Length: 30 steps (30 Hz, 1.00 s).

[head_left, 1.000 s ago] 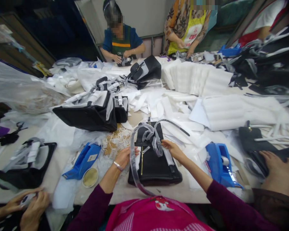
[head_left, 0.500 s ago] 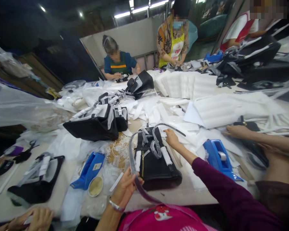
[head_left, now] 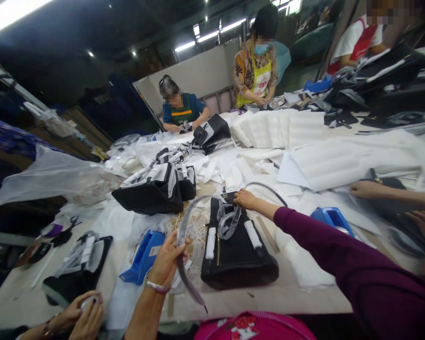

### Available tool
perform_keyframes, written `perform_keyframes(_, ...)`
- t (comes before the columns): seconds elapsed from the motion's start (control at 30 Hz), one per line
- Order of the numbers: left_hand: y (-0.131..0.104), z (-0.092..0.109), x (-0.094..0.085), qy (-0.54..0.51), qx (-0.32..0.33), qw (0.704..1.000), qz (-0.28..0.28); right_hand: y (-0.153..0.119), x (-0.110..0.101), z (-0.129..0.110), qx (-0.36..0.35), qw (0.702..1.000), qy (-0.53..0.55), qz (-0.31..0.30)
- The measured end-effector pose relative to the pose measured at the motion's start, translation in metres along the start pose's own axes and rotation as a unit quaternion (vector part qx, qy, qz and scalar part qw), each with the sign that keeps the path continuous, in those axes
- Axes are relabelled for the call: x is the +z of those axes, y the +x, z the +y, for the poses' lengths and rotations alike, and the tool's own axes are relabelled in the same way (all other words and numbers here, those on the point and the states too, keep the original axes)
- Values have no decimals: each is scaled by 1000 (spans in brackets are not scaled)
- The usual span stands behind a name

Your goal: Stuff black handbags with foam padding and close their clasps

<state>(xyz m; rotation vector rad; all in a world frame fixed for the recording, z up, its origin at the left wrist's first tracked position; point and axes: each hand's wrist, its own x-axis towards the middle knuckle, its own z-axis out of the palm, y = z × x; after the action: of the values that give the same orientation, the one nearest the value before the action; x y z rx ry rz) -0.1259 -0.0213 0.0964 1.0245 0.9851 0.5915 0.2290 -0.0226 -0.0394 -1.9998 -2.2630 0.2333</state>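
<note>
Our left hand (head_left: 168, 259) is closed around a long grey strap wrapped in clear film (head_left: 182, 264), which arcs up from the grip toward the top of a black leather handbag with a gold zip (head_left: 238, 255) and hangs down below the hand to a pointed end. The handbag lies flat on the pale worktable (head_left: 290, 302) just to the right of that hand, its handles bound in white foam and film.

Our right hand (head_left: 245, 198) reaches forward with the fingers loosely bent, resting at the far top edge of the bag; whether it pinches anything there we cannot tell.

Left of the left hand sits a blue plastic tape dispenser (head_left: 143, 257), and a second blue tape dispenser (head_left: 332, 219) shows beyond our right sleeve. Ahead of both hands lie a wrapped black bag (head_left: 152, 191) and sheets of white foam padding (head_left: 279, 127).

A co-worker's hands (head_left: 78, 316) work at the lower left, near our left arm. Across the table a person in a yellow apron (head_left: 260, 78) bears red print too small to read.
</note>
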Motion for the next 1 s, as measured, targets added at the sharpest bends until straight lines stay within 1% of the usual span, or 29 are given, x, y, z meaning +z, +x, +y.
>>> perform_keyframes(0.07,6,4,-4,1,-5,1000,14,-7,-18,12,-2,999,22,-23)
perform_keyframes(0.1,10,6,-5,0,-5,1000,19,-11,-29,17,4,998,51,-41)
perform_keyframes(0.17,17,10,-6,-3,-3,1000,18,-22,-54,24,24,984,149,-92)
perform_keyframes(0.2,21,12,-6,-5,-1,1000,13,-29,-67,26,33,968,215,-122)
perform_keyframes(0.27,29,16,-5,-6,1,1000,-1,-44,-95,26,35,921,351,-165)
perform_keyframes(0.3,34,17,-5,-4,1,1000,-5,-51,-108,24,27,893,417,-169)
perform_keyframes(0.33,38,18,-5,-1,1,1000,-7,-57,-119,22,21,863,478,-159)
perform_keyframes(0.4,47,19,-4,3,0,1000,-5,-64,-133,19,26,802,587,-104)
perform_keyframes(0.47,54,21,-3,-1,-1,1000,-8,-64,-138,20,58,741,668,-38)
perform_keyframes(0.57,63,26,-1,-14,-2,999,-33,-49,-134,32,104,659,744,29)
perform_keyframes(0.63,68,30,0,-20,-10,999,-45,-33,-128,43,119,616,777,60)
perform_keyframes(0.7,75,35,-1,-28,-25,998,-46,-14,-123,56,145,581,796,87)
perform_keyframes(0.77,82,39,-3,-36,-39,998,-43,4,-121,69,188,558,802,102)
perform_keyframes(0.83,92,43,-6,-38,-45,997,-42,23,-120,80,237,545,798,100)
perform_keyframes(0.93,111,46,-7,-32,-43,998,-42,50,-116,93,292,532,791,70)
perform_keyframes(1.0,129,49,-5,-27,-38,998,-41,66,-112,100,311,534,785,47)
